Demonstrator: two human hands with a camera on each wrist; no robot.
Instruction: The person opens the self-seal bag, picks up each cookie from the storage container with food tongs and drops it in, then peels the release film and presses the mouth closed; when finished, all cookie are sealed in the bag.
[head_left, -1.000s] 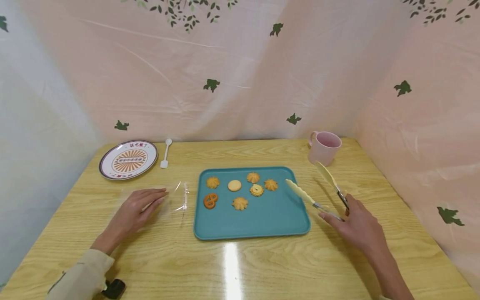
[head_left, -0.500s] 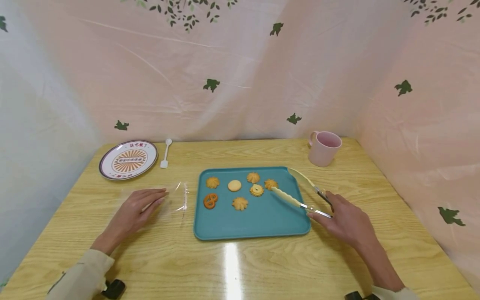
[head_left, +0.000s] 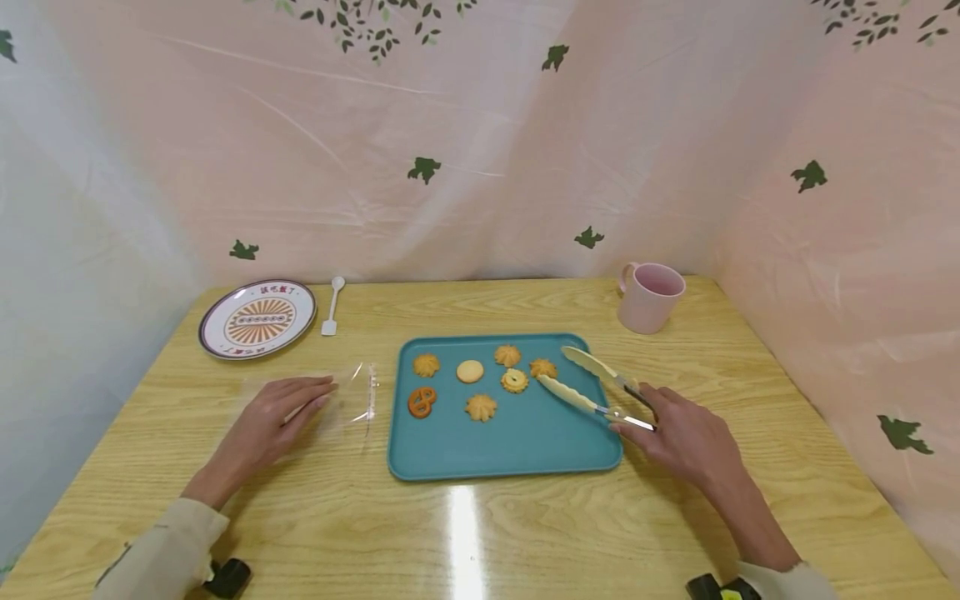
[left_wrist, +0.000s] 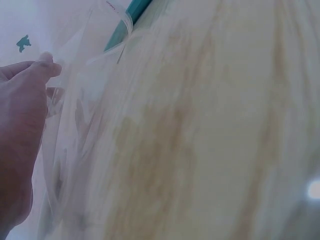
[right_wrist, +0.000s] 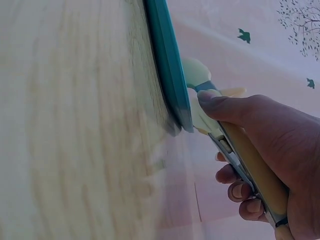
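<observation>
At the left of the table, my left hand (head_left: 279, 417) pinches a clear plastic bag (head_left: 348, 400) whose mouth faces the tray; in the left wrist view the film (left_wrist: 82, 95) rises beside the fingertips. My right hand (head_left: 686, 433) grips tongs (head_left: 581, 396) with cream scalloped tips, their arms spread over the right side of the teal tray (head_left: 517, 454). One tip is close to the front of the rightmost flower-shaped cookie (head_left: 543, 367); the other tip is behind it to the right. In the right wrist view, thumb and fingers wrap the tongs' handle (right_wrist: 255, 170).
Also on the tray are a pretzel (head_left: 422, 402), a round biscuit (head_left: 470, 372), a ring cookie (head_left: 514, 381) and several flower-shaped cookies (head_left: 481, 407). A pink mug (head_left: 649, 304) stands back right. A patterned plate (head_left: 258, 320) and a white spoon (head_left: 332, 308) lie back left.
My right hand has moved left with the tongs, from the tray's right edge to over the rightmost cookie. The tips are slightly closer together than half a second ago. The left hand stays put.
</observation>
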